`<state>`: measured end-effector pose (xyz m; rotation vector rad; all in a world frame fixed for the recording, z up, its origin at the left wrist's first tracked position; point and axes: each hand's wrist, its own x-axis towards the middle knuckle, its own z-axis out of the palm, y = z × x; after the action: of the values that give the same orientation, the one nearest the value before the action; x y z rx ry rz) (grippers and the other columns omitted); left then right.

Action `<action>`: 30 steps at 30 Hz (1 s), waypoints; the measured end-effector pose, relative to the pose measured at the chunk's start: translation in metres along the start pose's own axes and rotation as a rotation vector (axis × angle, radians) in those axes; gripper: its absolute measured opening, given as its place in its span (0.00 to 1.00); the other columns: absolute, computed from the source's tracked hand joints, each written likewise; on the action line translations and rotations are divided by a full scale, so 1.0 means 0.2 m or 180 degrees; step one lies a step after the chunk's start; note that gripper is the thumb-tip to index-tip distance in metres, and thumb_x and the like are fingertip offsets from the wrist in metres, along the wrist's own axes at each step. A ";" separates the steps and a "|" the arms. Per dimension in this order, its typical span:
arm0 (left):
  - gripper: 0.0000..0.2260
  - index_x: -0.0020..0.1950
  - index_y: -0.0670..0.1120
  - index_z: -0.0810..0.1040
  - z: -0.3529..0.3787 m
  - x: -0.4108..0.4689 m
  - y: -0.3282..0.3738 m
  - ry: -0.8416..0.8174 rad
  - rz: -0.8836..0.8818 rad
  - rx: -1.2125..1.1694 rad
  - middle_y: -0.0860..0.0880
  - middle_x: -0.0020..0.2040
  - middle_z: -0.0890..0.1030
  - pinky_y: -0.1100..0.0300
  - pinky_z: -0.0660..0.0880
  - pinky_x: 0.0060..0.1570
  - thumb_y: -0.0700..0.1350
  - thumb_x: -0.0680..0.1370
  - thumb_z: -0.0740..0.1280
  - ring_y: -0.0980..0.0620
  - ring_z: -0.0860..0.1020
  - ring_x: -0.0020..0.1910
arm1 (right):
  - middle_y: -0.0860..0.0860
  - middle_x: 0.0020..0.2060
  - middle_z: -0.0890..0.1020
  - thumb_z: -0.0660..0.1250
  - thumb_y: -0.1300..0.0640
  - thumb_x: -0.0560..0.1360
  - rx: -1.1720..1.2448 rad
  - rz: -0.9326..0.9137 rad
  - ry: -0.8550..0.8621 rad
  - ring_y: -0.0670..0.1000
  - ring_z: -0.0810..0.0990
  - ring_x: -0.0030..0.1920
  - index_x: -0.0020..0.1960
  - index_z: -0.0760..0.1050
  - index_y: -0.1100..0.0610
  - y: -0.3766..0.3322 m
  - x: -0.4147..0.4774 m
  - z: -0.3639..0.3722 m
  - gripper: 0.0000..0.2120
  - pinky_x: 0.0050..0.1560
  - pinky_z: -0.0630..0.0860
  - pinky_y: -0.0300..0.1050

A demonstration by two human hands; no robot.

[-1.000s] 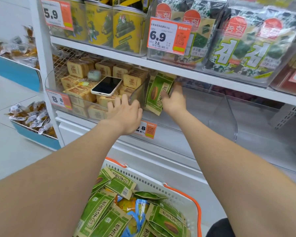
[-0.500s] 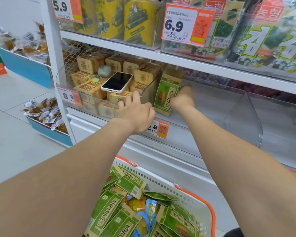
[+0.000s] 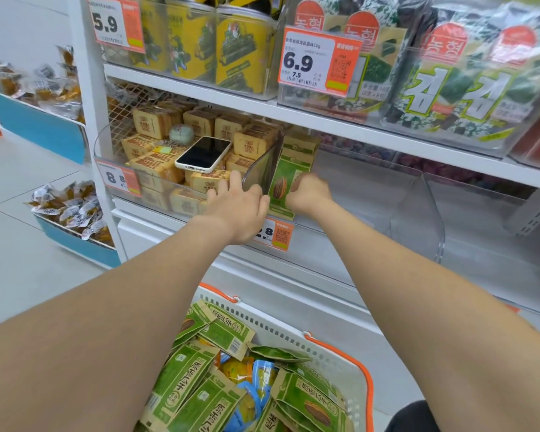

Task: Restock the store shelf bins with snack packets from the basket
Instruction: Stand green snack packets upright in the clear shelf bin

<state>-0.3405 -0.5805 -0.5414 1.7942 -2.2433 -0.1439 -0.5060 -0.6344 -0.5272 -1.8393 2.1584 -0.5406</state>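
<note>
Phone (image 3: 204, 154) lies screen-up on tan cake packs (image 3: 156, 165), pale round charm (image 3: 179, 134) just beside. Upper shelf: yellow cans (image 3: 243, 54), seaweed packs (image 3: 455, 85), orange 6.9 price tag (image 3: 320, 62). Far left: blue-fronted trays (image 3: 44, 132) with wrapped snacks (image 3: 69, 207); tiled floor (image 3: 28, 282) below.

Shelf price tags read "5.9" (image 3: 116, 24) and "6.9" over "7.5" (image 3: 320, 62); seaweed packs (image 3: 459, 92) show Korean "김"; the lower bin (image 3: 98, 145) carries an "8" tag (image 3: 117, 177).

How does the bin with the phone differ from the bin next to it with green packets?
The left bin is piled with tan packets, with a phone on top; the middle bin holds only a few green packets. Those stand upright against the divider, and the rest of the middle bin is bare. Both are clear plastic, side by side, with orange price tags in front.
</note>
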 end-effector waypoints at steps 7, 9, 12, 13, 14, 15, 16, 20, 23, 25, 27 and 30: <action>0.14 0.59 0.49 0.69 -0.01 -0.05 -0.03 0.0192 0.0233 -0.0202 0.44 0.58 0.63 0.42 0.68 0.63 0.57 0.86 0.53 0.39 0.71 0.52 | 0.53 0.67 0.79 0.56 0.55 0.83 -0.0291 -0.0299 -0.0943 0.58 0.72 0.70 0.66 0.81 0.54 -0.03 -0.11 0.01 0.18 0.74 0.66 0.56; 0.17 0.59 0.49 0.72 -0.01 -0.07 -0.04 0.0037 0.0233 -0.0080 0.45 0.58 0.62 0.42 0.67 0.65 0.58 0.87 0.50 0.40 0.69 0.49 | 0.53 0.62 0.82 0.61 0.52 0.79 0.0011 -0.0178 -0.0915 0.58 0.76 0.66 0.61 0.83 0.53 0.00 -0.07 0.04 0.17 0.71 0.71 0.56; 0.19 0.59 0.49 0.74 -0.02 -0.08 -0.05 -0.0047 0.0249 0.0029 0.43 0.61 0.63 0.41 0.66 0.68 0.59 0.87 0.48 0.41 0.67 0.50 | 0.49 0.58 0.82 0.65 0.60 0.77 0.0720 -0.0134 -0.0928 0.53 0.77 0.62 0.57 0.86 0.54 0.01 -0.05 0.04 0.14 0.65 0.75 0.47; 0.20 0.59 0.49 0.74 -0.02 -0.07 -0.05 -0.0062 0.0256 0.0046 0.43 0.62 0.63 0.41 0.66 0.68 0.59 0.87 0.48 0.41 0.67 0.50 | 0.49 0.57 0.81 0.65 0.63 0.78 0.0860 -0.0111 -0.1000 0.52 0.77 0.60 0.59 0.85 0.54 0.00 -0.06 0.03 0.15 0.61 0.75 0.45; 0.20 0.60 0.49 0.74 -0.02 -0.07 -0.05 -0.0081 0.0263 0.0064 0.43 0.62 0.63 0.41 0.65 0.68 0.59 0.87 0.48 0.41 0.67 0.50 | 0.49 0.56 0.81 0.65 0.66 0.78 0.0997 -0.0092 -0.1031 0.51 0.77 0.57 0.61 0.84 0.54 -0.01 -0.05 0.03 0.16 0.57 0.75 0.44; 0.20 0.61 0.49 0.74 -0.02 -0.07 -0.05 -0.0104 0.0269 0.0079 0.43 0.63 0.63 0.41 0.65 0.68 0.59 0.87 0.47 0.42 0.67 0.51 | 0.49 0.54 0.80 0.66 0.67 0.77 0.1095 -0.0040 -0.1020 0.51 0.77 0.55 0.61 0.84 0.55 -0.01 -0.04 0.03 0.16 0.54 0.75 0.43; 0.21 0.61 0.50 0.74 -0.02 -0.06 -0.05 -0.0119 0.0279 0.0095 0.43 0.63 0.63 0.41 0.64 0.68 0.59 0.87 0.47 0.42 0.66 0.51 | 0.48 0.53 0.80 0.68 0.67 0.77 0.1203 -0.0008 -0.0999 0.50 0.77 0.54 0.61 0.84 0.55 -0.02 -0.04 0.03 0.16 0.52 0.75 0.43; 0.23 0.61 0.51 0.75 -0.01 -0.05 -0.07 -0.0146 0.0349 0.0151 0.44 0.63 0.63 0.40 0.64 0.67 0.61 0.86 0.45 0.41 0.69 0.54 | 0.43 0.44 0.77 0.76 0.63 0.72 0.0750 -0.0216 -0.0272 0.48 0.78 0.51 0.51 0.83 0.53 -0.02 0.01 0.05 0.10 0.49 0.73 0.39; 0.23 0.58 0.52 0.75 0.01 -0.03 -0.09 -0.0154 0.0387 0.0138 0.44 0.61 0.63 0.40 0.64 0.66 0.62 0.86 0.44 0.39 0.71 0.57 | 0.48 0.47 0.78 0.73 0.67 0.71 0.0727 -0.0298 0.0312 0.51 0.78 0.52 0.45 0.77 0.52 0.00 0.05 0.05 0.12 0.44 0.70 0.40; 0.24 0.58 0.53 0.75 0.01 -0.03 -0.09 -0.0144 0.0411 0.0118 0.45 0.61 0.63 0.40 0.64 0.65 0.62 0.85 0.43 0.39 0.71 0.59 | 0.52 0.50 0.78 0.70 0.69 0.71 0.0736 -0.0320 0.0646 0.55 0.78 0.52 0.46 0.74 0.52 0.03 0.09 0.05 0.13 0.42 0.70 0.41; 0.24 0.59 0.52 0.76 0.01 -0.03 -0.10 -0.0142 0.0421 0.0088 0.44 0.62 0.63 0.40 0.64 0.66 0.62 0.86 0.44 0.39 0.70 0.58 | 0.55 0.54 0.77 0.69 0.70 0.72 0.0613 -0.0321 0.0866 0.56 0.77 0.53 0.55 0.73 0.54 0.04 0.10 0.05 0.16 0.44 0.71 0.45; 0.24 0.60 0.52 0.76 0.01 -0.03 -0.08 -0.0134 0.0422 0.0078 0.43 0.64 0.63 0.39 0.63 0.68 0.61 0.86 0.44 0.40 0.70 0.57 | 0.59 0.61 0.75 0.71 0.69 0.73 0.0540 -0.0176 0.1007 0.60 0.78 0.57 0.76 0.60 0.57 0.04 0.12 0.06 0.36 0.49 0.78 0.52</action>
<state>-0.3238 -0.5778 -0.5474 1.6626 -2.3946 -0.1300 -0.5116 -0.6575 -0.5411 -1.8263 2.1727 -1.0562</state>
